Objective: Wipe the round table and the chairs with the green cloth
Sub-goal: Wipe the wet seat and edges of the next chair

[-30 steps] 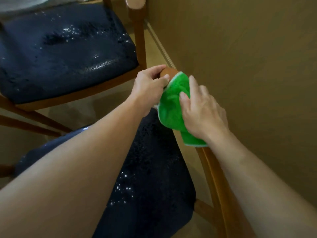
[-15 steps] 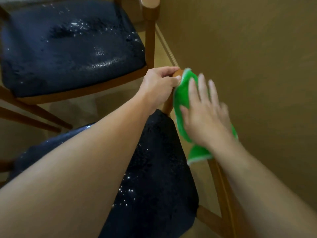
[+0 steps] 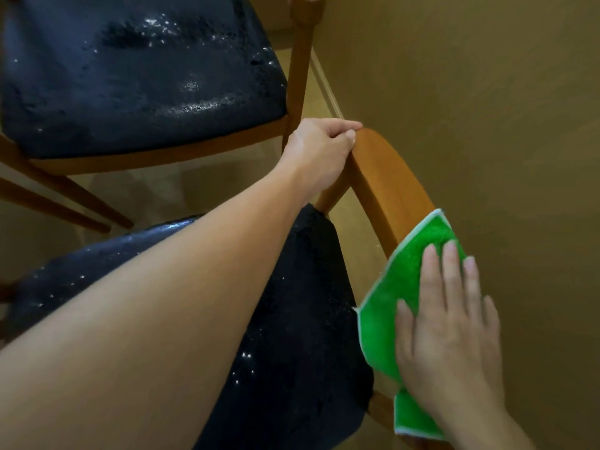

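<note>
nearest, at the lower right, the right hand lies flat with straight, spread fingers on the green cloth, pressing it onto the curved wooden back rail of the near chair. the open palm looks meant to spread pressure so the cloth hugs the rail as it wipes. the cloth drapes over the lower stretch of the rail, its pale edge hanging toward the dark blue seat cushion below.

further up the same rail, the left hand curls around the rail's far end, thumb on top, gripping the wood, most likely to steady the chair against the wiping push. its forearm crosses the middle of the view.

beyond, a second chair with a dark glittering seat stands just beside the first. a tan wall runs close along the right. the round table is not in view.
</note>
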### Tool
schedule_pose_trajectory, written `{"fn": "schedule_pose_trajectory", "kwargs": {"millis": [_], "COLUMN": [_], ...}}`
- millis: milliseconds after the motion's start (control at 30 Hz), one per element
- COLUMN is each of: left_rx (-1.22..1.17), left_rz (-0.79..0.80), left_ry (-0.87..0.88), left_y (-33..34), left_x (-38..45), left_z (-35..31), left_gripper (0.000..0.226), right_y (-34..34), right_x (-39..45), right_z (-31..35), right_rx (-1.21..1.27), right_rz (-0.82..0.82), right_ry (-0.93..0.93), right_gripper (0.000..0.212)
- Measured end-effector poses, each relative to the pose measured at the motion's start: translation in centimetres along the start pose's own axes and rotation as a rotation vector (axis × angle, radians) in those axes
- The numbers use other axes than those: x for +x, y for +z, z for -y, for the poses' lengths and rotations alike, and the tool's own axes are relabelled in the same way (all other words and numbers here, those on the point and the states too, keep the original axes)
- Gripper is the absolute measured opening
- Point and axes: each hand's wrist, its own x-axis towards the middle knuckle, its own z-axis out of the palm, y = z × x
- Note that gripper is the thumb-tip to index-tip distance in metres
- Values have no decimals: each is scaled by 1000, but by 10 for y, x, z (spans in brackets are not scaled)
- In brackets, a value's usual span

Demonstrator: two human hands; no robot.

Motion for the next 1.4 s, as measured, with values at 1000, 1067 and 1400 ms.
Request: {"fn": "schedule_pose_trajectory", "kwargs": {"millis": [1000, 1067, 1400], "left_rx": [133, 142, 521], "left_rz": [312, 357, -178], "left_ry": [-125, -221, -250], "left_y": [-149, -152, -147], "left_x": [-99, -103, -105], "left_z": [69, 82, 166], "left_gripper": [32, 34, 13], "right_y": [12, 25, 127], "right_x": [61, 57, 44], "right_z": [125, 123, 131], "right_rx": [1573, 1647, 408], "right_rz": [972, 1135, 43], "right_ry": [-68, -79, -332], "right_gripper": [30, 34, 42]}}
